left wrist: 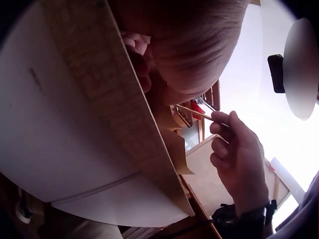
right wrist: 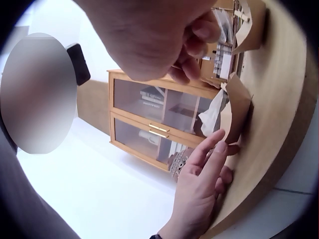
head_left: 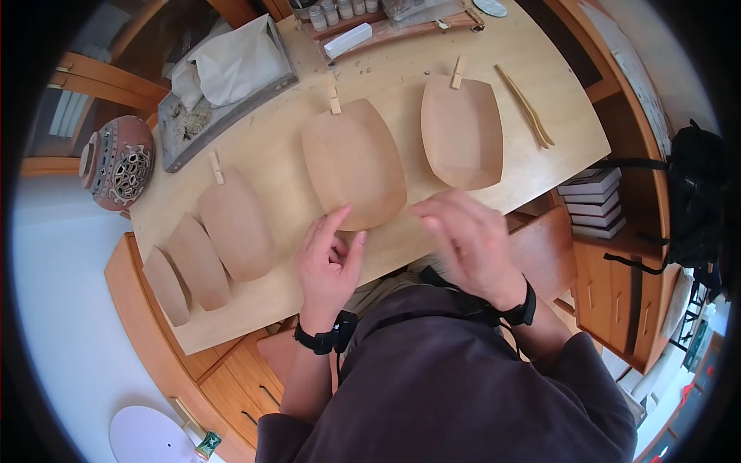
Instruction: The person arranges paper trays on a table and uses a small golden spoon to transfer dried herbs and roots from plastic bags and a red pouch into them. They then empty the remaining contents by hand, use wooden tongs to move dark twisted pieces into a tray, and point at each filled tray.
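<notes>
In the head view, a tan, paper-like tray (head_left: 355,158) with raised, curved sides lies before me, a wooden clothespin (head_left: 334,100) clipped at its far end. My left hand (head_left: 328,258) is at its near edge, index finger and thumb extended. My right hand (head_left: 472,239), blurred, hovers near the table's front edge, between this tray and a similar one (head_left: 463,139) with its own clothespin (head_left: 458,72). From the left wrist view, the fingers of the right hand (left wrist: 239,159) pinch a thin stick (left wrist: 197,113). In the right wrist view, the right hand's fingers (right wrist: 197,47) are curled.
Three more tan pieces (head_left: 238,231) stand at the left. Wooden tongs (head_left: 529,112) lie at the right. Toward the back are a grey tray (head_left: 224,116) with white cloth and a rack with small jars (head_left: 332,14). A pierced pot (head_left: 123,162) sits beyond the left edge.
</notes>
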`<state>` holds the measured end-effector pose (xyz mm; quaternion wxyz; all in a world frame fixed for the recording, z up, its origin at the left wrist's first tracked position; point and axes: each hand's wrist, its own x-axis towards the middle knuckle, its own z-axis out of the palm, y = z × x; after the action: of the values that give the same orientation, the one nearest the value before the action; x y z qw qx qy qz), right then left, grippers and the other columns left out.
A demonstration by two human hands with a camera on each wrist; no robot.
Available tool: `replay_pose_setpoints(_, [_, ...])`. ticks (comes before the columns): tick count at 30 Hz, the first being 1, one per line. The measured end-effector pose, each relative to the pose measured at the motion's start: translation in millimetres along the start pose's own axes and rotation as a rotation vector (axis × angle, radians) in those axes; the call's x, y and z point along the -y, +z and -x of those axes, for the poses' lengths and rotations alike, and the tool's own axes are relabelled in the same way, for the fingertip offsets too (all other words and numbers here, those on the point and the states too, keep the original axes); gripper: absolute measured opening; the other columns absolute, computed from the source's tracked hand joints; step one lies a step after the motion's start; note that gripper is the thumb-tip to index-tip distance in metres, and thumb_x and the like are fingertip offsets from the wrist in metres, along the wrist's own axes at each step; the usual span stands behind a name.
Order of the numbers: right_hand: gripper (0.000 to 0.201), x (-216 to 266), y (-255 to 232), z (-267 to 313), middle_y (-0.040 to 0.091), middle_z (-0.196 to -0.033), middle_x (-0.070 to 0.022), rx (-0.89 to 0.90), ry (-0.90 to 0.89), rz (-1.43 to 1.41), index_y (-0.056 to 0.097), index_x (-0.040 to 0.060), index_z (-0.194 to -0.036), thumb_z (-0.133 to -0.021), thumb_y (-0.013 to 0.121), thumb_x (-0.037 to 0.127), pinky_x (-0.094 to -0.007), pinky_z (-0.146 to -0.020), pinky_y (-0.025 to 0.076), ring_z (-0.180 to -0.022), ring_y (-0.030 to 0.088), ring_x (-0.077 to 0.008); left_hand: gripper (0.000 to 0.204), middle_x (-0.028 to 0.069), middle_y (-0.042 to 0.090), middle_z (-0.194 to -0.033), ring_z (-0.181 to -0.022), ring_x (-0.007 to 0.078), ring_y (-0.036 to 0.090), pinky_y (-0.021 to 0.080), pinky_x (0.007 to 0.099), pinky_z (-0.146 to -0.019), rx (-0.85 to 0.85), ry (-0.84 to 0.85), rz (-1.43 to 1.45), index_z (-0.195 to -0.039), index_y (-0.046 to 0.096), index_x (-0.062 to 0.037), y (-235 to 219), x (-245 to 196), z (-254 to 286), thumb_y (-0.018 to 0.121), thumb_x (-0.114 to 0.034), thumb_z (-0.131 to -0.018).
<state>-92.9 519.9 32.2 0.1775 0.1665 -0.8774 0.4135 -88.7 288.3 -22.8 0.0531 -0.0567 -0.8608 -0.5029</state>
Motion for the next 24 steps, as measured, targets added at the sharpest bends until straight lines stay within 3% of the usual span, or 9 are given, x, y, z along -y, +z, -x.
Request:
replay_pose_setpoints(2, [0.01,6.2,8.4,-0.4,0.071,-0.093,-0.0131,0.094,0.009,-0.003,0.074,0.0032,-0.106,-0.097,0.068,0.004,-0.038,-0.06,0.055,-0.072,0.069,-0.0309,0.041,0.0089,0.071,-0.106,-0.059,0.0107,0.056,0.045,0.0258,-0.053,-0.014,0.004,-0.008,-0.128,0.073,-0.0052,-0.4,-0.9,0.2,0.081,-0.004,-0.088])
replay_pose_setpoints(6, [0.009,3.3,-6.6,4.2,0.067,-0.085,-0.0118,-0.139,0.03,-0.002,0.075,0.0036,-0.105,-0.1,0.068,0.006,-0.0363,-0.059,0.052,-0.068,0.066,-0.0274,0.04,0.0087,0.071,-0.106,-0.059,0.0104,0.056,0.045,0.0258,-0.053,-0.03,0.012,0.007,-0.128,0.073,-0.0053,1.2,2.6,2.3,0.081,-0.004,-0.088])
replay_pose_setpoints(9, [0.01,-9.9,-20.9,11.9,0.068,-0.085,-0.012,-0.221,0.227,0.131,0.075,0.0019,-0.105,-0.101,0.065,0.004,-0.0351,-0.057,0.048,-0.065,0.063,-0.0255,0.04,0.0085,0.071,-0.105,-0.058,0.0103,0.056,0.046,0.026,-0.053,-0.026,0.014,0.005,-0.127,0.073,-0.0054,1.9,2.5,1.3,0.081,-0.005,-0.089])
replay_pose_setpoints(12, [0.01,-27.9,-16.5,19.0,0.068,-0.086,-0.0126,-0.268,0.224,0.106,0.074,0.0011,-0.104,-0.102,0.065,0.004,-0.0347,-0.056,0.046,-0.064,0.061,-0.025,0.04,0.0076,0.07,-0.104,-0.059,0.0088,0.055,0.045,0.0246,-0.054,-0.011,0.018,-0.003,-0.128,0.072,-0.0046,0.6,0.9,-0.4,0.081,-0.003,-0.089])
replay_pose_setpoints(17, [0.009,-2.1,-2.3,9.8,0.07,-0.088,-0.013,-0.106,0.025,-0.023,0.073,0.0008,-0.104,-0.1,0.066,0.004,-0.0367,-0.059,0.052,-0.068,0.066,-0.028,0.042,0.006,0.069,-0.103,-0.061,0.0056,0.053,0.044,0.0215,-0.055,-0.006,0.016,-0.021,-0.131,0.071,-0.003,0.5,0.1,1.1,0.078,0.002,-0.09])
replay_pose_setpoints(21, [0.01,2.6,16.0,4.9,0.071,-0.091,-0.0139,0.058,-0.025,-0.041,0.073,0.0008,-0.105,-0.098,0.065,0.001,-0.0379,-0.062,0.055,-0.073,0.07,-0.0305,0.04,0.0079,0.07,-0.102,-0.058,0.0108,0.056,0.045,0.0265,-0.052,-0.032,0.008,-0.004,-0.127,0.073,-0.0056,1.7,0.8,0.7,0.082,-0.005,-0.089])
replay_pose_setpoints(24, [0.011,0.9,2.4,6.4,0.07,-0.089,-0.0124,-0.125,-0.028,-0.027,0.073,0.0001,-0.104,-0.1,0.063,0.001,-0.036,-0.062,0.053,-0.071,0.068,-0.0273,0.039,0.0076,0.07,-0.101,-0.057,0.0107,0.055,0.044,0.0265,-0.052,-0.044,0.0,0.02,-0.127,0.073,-0.0057,1.4,4.3,3.5,0.082,-0.005,-0.088])
